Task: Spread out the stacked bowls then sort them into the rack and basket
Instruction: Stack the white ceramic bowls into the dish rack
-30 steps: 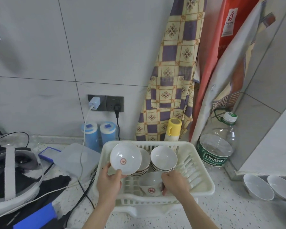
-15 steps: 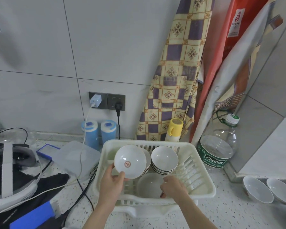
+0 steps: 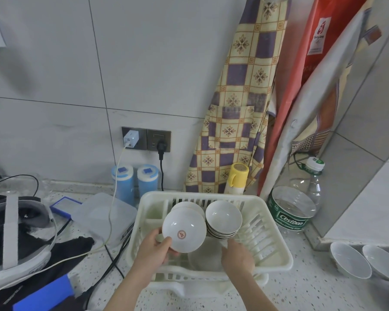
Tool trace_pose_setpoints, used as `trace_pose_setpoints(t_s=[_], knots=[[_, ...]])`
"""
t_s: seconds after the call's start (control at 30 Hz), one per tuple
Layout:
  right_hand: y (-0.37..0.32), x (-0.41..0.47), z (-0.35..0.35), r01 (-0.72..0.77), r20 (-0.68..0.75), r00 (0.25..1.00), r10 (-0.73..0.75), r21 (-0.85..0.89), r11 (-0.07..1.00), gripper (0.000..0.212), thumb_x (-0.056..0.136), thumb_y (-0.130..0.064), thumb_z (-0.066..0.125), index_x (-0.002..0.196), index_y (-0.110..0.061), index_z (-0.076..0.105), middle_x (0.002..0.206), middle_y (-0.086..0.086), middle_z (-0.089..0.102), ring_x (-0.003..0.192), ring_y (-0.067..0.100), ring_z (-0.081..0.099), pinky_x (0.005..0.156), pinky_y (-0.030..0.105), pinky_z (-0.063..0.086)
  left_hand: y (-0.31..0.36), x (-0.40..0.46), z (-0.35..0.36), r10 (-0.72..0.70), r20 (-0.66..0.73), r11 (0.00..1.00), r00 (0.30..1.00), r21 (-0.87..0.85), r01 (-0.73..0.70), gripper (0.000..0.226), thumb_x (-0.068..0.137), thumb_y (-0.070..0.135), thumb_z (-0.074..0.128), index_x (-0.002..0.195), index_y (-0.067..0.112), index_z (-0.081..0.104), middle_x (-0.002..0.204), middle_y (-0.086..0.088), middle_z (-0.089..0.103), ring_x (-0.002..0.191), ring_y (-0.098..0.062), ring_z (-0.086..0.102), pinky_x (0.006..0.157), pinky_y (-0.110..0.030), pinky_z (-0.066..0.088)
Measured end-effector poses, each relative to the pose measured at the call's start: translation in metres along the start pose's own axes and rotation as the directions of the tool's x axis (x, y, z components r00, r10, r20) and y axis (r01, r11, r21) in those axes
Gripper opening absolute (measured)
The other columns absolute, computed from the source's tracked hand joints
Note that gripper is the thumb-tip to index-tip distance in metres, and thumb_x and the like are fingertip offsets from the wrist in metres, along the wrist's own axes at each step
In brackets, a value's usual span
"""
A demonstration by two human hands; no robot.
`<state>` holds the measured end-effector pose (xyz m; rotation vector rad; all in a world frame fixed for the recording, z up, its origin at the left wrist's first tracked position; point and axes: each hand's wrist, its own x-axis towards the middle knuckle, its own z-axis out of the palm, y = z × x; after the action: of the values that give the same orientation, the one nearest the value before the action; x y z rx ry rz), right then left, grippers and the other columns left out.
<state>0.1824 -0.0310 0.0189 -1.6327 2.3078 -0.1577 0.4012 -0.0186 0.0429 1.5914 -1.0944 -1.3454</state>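
Note:
My left hand [image 3: 153, 250] grips a white bowl [image 3: 184, 230] by its rim, tilted so the red emblem inside faces me, above the front left of the white plastic rack [image 3: 279, 261]. My right hand [image 3: 238, 257] reaches into the rack's front, its fingers curled over the right rim of another white bowl [image 3: 202, 257] that lies there opening up. Two stacks of bowls stand at the rack's back: the left stack [image 3: 189, 206] partly hidden behind the held bowl, the right stack [image 3: 224, 217] in plain sight.
Two more white bowls [image 3: 349, 259] [image 3: 382, 261] sit on the counter at the right. A large Cestbon bottle [image 3: 290, 212] and a yellow-capped bottle [image 3: 237, 178] stand behind the rack. Cables, a clear box [image 3: 101, 214] and a headset [image 3: 11, 232] crowd the left.
The bowl under my right hand went from tilted on its side to lying opening up in the rack's front. My left hand's bowl shifted slightly right and lower.

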Motion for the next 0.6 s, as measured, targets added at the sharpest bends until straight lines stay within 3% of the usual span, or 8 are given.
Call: trace_pose_setpoints(t_s=[0.07, 0.13, 0.23, 0.27, 0.33, 0.43, 0.5, 0.6], knots=[[0.005, -0.003, -0.002, 0.063, -0.112, 0.993, -0.041, 0.199, 0.978, 0.026, 0.101, -0.028, 0.041, 0.120, -0.019, 0.058, 0.106, 0.000, 0.068, 0.097, 0.019, 0.064, 0.069, 0.029, 0.044, 0.002, 0.000, -0.001, -0.004, 0.035, 1.000, 0.999, 0.017, 0.003, 0.023, 0.092, 0.013, 0.052, 0.111, 0.026, 0.056, 0.073, -0.010, 0.076, 0.035, -0.001, 0.048, 0.039, -0.016, 0.036], [0.010, -0.007, -0.007, 0.131, -0.155, 0.985, -0.071, 0.419, 0.898, 0.023, 0.099, -0.026, 0.046, 0.098, -0.015, 0.066, 0.082, 0.002, 0.070, 0.080, 0.022, 0.064, 0.066, 0.034, 0.047, 0.004, 0.000, 0.000, -0.010, 0.070, 0.999, 0.997, 0.039, 0.007, 0.021, 0.092, 0.014, 0.051, 0.110, 0.023, 0.057, 0.070, -0.011, 0.076, 0.034, -0.003, 0.046, 0.037, -0.016, 0.033], [0.013, -0.012, -0.021, 0.134, -0.023, 0.988, -0.151, 0.609, 0.782, 0.037, 0.100, -0.037, 0.043, 0.082, -0.019, 0.070, 0.071, 0.000, 0.073, 0.068, 0.009, 0.065, 0.062, 0.029, 0.047, 0.008, 0.001, 0.008, -0.023, 0.133, 0.994, 0.991, 0.109, 0.008, 0.019, 0.091, 0.017, 0.049, 0.106, 0.022, 0.060, 0.069, -0.009, 0.076, 0.041, -0.008, 0.052, 0.040, -0.018, 0.032], [0.015, -0.013, -0.025, 0.112, 0.029, 0.983, -0.179, 0.680, 0.724, 0.037, 0.101, -0.039, 0.041, 0.083, -0.026, 0.072, 0.071, -0.004, 0.075, 0.058, 0.001, 0.061, 0.058, 0.022, 0.045, 0.009, 0.002, 0.012, -0.030, 0.161, 0.989, 0.986, 0.149, 0.006, 0.020, 0.089, 0.019, 0.049, 0.104, 0.022, 0.061, 0.069, -0.008, 0.076, 0.049, -0.012, 0.054, 0.043, -0.020, 0.032], [0.019, -0.011, -0.030, 0.044, 0.111, 0.971, -0.212, 0.790, 0.612, 0.035, 0.099, -0.042, 0.045, 0.085, -0.025, 0.073, 0.071, -0.003, 0.074, 0.043, 0.002, 0.047, 0.050, 0.017, 0.039, 0.012, 0.004, 0.018, -0.059, 0.198, 0.976, 0.978, 0.216, 0.016, 0.019, 0.085, 0.021, 0.048, 0.098, 0.021, 0.062, 0.070, -0.007, 0.077, 0.061, -0.017, 0.060, 0.047, -0.022, 0.032], [0.023, -0.009, -0.032, 0.065, 0.120, 0.959, -0.256, 0.789, 0.610, 0.020, 0.084, -0.030, 0.061, 0.084, -0.013, 0.073, 0.065, 0.002, 0.061, 0.049, 0.009, 0.044, 0.048, 0.021, 0.035, 0.016, 0.004, 0.027, -0.087, 0.226, 0.965, 0.970, 0.259, 0.026, 0.016, 0.084, 0.020, 0.048, 0.090, 0.016, 0.063, 0.073, -0.003, 0.077, 0.065, -0.016, 0.074, 0.049, -0.024, 0.036], [0.025, -0.008, -0.028, 0.072, 0.110, 0.967, -0.228, 0.744, 0.665, 0.017, 0.079, -0.010, 0.060, 0.086, -0.015, 0.075, 0.060, 0.000, 0.058, 0.050, 0.011, 0.045, 0.047, 0.022, 0.035, 0.017, 0.005, 0.031, -0.098, 0.251, 0.960, 0.963, 0.279, 0.025, 0.019, 0.085, 0.020, 0.049, 0.094, 0.015, 0.065, 0.076, -0.003, 0.078, 0.069, -0.016, 0.076, 0.053, -0.024, 0.040], [0.025, -0.006, -0.024, 0.054, 0.100, 0.981, -0.168, 0.687, 0.724, 0.012, 0.075, -0.004, 0.055, 0.075, 0.004, 0.065, 0.054, 0.003, 0.046, 0.043, 0.011, 0.033, 0.044, 0.021, 0.027, 0.016, 0.008, 0.031, -0.124, 0.223, 0.950, 0.967, 0.308, 0.051, 0.022, 0.085, 0.024, 0.053, 0.102, 0.016, 0.065, 0.090, -0.013, 0.077, 0.073, -0.018, 0.070, 0.051, -0.024, 0.036]])
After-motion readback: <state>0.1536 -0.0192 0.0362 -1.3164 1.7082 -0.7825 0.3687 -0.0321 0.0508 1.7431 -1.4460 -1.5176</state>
